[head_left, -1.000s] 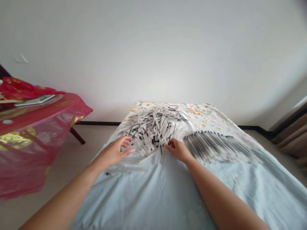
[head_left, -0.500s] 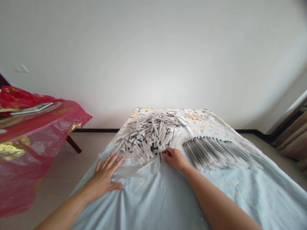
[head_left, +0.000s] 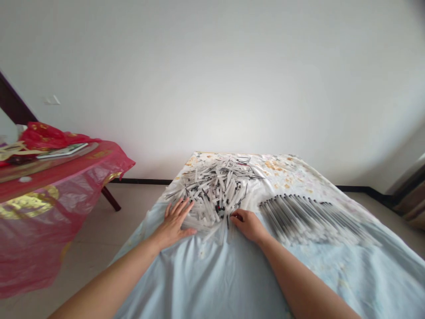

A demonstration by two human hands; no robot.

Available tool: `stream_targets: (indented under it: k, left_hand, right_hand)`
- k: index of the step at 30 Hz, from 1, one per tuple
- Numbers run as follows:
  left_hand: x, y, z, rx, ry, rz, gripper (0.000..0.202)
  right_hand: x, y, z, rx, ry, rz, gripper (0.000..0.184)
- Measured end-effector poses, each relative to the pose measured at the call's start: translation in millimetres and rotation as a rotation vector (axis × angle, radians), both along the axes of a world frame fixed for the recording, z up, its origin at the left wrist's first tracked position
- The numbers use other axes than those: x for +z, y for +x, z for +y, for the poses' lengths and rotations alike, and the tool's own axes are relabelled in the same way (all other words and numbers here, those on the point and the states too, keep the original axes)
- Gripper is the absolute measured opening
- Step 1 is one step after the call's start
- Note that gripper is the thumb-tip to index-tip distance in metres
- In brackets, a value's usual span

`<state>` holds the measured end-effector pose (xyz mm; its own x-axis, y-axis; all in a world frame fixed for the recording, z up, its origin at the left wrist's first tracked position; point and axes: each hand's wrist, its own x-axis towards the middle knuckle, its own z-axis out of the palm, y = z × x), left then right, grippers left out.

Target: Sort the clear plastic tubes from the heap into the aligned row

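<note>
A loose pile of translucent white pen-like tubes (head_left: 217, 181), with dark slim sticks and black bits among them, lies on a floral cloth. My left hand (head_left: 173, 227) rests at the pile's near left edge, fingers spread and palm down. At the near right edge of the pile, my right hand (head_left: 249, 226) has its thumb and fingers pinched together. Whatever is between those fingertips is hidden or too small to make out. To the right of that hand, pens (head_left: 308, 219) with dark upper ends lie side by side in a slanting row.
The light blue, flowered cloth (head_left: 206, 283) covers the surface before me, which ends at a white wall (head_left: 232, 88). On the left stands a table draped in red plastic (head_left: 79, 190), with a flat tablet-like item (head_left: 63, 150) on it. A curtain (head_left: 413, 204) hangs at the right.
My left hand has moved right and forward onto the pile's edge. My right hand stays pinched by the pile. The whole view has shifted slightly left.
</note>
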<state>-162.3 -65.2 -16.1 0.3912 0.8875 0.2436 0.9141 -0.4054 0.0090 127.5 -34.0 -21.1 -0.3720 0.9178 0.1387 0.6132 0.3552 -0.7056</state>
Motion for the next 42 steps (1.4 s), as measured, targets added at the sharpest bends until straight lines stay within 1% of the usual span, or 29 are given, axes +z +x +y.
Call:
stream_targets:
  k: [2, 3, 4, 6, 7, 9, 10, 11, 12, 14, 15, 17, 20, 22, 24, 26, 27, 29, 32, 34, 36, 38, 42]
  left_hand:
    - [7.0, 3.8, -1.2, -0.014, 0.020, 0.016, 0.075]
    - [10.6, 3.1, -3.2, 0.019, 0.040, 0.011, 0.071]
    - [13.3, 0.2, -5.8, 0.085, 0.064, 0.002, 0.067]
    - [14.5, -12.1, -11.6, 0.333, 0.137, -0.037, 0.059]
    - [12.4, -20.9, -14.3, 0.466, 0.153, -0.050, 0.058]
    - [3.4, -40.7, -18.3, 0.683, 0.097, -0.060, 0.060]
    - [-2.5, -50.0, -19.6, 0.746, 0.045, -0.063, 0.062]
    - [-8.6, -58.0, -20.4, 0.763, -0.015, -0.072, 0.064]
    - [-14.2, -64.1, -20.8, 0.736, -0.044, -0.086, 0.063]
    - [-22.3, -70.5, -20.8, 0.646, -0.047, -0.087, 0.058]
    - [-24.3, -71.1, -20.5, 0.636, -0.033, -0.080, 0.055]
    - [-24.7, -69.7, -19.1, 0.575, 0.017, -0.065, 0.051]
    - [-21.2, -68.5, -13.3, 0.471, 0.088, -0.073, 0.048]
    - [-19.5, -70.9, -5.4, 0.453, 0.103, -0.098, 0.048]
    - [-18.8, -73.5, 6.0, 0.483, 0.085, -0.139, 0.048]
    - [-17.8, -72.6, 19.3, 0.541, 0.043, -0.215, 0.051]
    - [-16.7, -70.0, 26.2, 0.578, 0.019, -0.253, 0.052]
    - [-13.2, -61.1, 39.1, 0.637, 0.036, -0.317, 0.056]
    - [-7.1, -44.8, 55.8, 0.674, 0.064, -0.319, 0.067]
    - [-4.5, -38.2, 65.9, 0.736, 0.012, -0.302, 0.070]
    - [-3.4, -37.5, 75.4, 0.769, -0.038, -0.317, 0.072]
    - [-2.7, -41.5, 83.8, 0.826, -0.059, -0.363, 0.070]
    - [1.2, -51.9, 94.5, 0.919, -0.055, -0.416, 0.055]
  right_hand:
    - [-1.0, 0.4, 0.0, 0.004, 0.003, 0.012, 0.022]
    - [-1.2, 0.5, -0.1, 0.005, 0.002, 0.015, 0.022]
    - [-1.3, 0.5, -0.2, 0.005, 0.001, 0.018, 0.022]
    - [-1.3, 0.1, -0.2, 0.003, -0.001, 0.016, 0.022]
    - [-1.3, -0.2, -0.1, 0.002, -0.001, 0.013, 0.023]
    - [-1.1, -1.1, 0.1, -0.001, 0.007, 0.005, 0.023]
    - [-0.9, -1.6, 0.2, 0.000, 0.011, 0.000, 0.023]
    - [-0.6, -2.0, 0.1, 0.000, 0.014, -0.007, 0.024]
    - [-0.2, -2.3, -0.3, 0.000, 0.014, -0.015, 0.024]
    - [1.2, -2.9, -1.8, 0.000, 0.005, -0.045, 0.025]
    - [2.1, -3.2, -2.9, 0.000, -0.004, -0.066, 0.026]
    - [4.3, -4.0, -5.9, 0.000, -0.014, -0.118, 0.029]
    - [7.0, -5.6, -10.4, -0.008, 0.000, -0.210, 0.033]
    - [8.0, -6.7, -12.4, -0.019, 0.012, -0.266, 0.035]
    - [8.2, -7.6, -13.4, -0.026, 0.018, -0.300, 0.035]
    - [8.3, -8.2, -13.7, -0.028, 0.023, -0.308, 0.035]
    - [8.3, -8.2, -13.6, -0.027, 0.025, -0.306, 0.034]
    - [8.2, -8.1, -13.5, -0.021, 0.024, -0.296, 0.033]
    - [7.4, -7.3, -13.1, -0.005, 0.013, -0.274, 0.033]
    - [6.2, -6.8, -12.3, 0.004, 0.002, -0.255, 0.033]
    - [4.7, -6.4, -11.3, 0.012, -0.006, -0.240, 0.033]
    - [3.3, -6.1, -10.2, 0.019, -0.011, -0.229, 0.033]
    - [2.0, -5.8, -9.2, 0.015, -0.006, -0.205, 0.031]
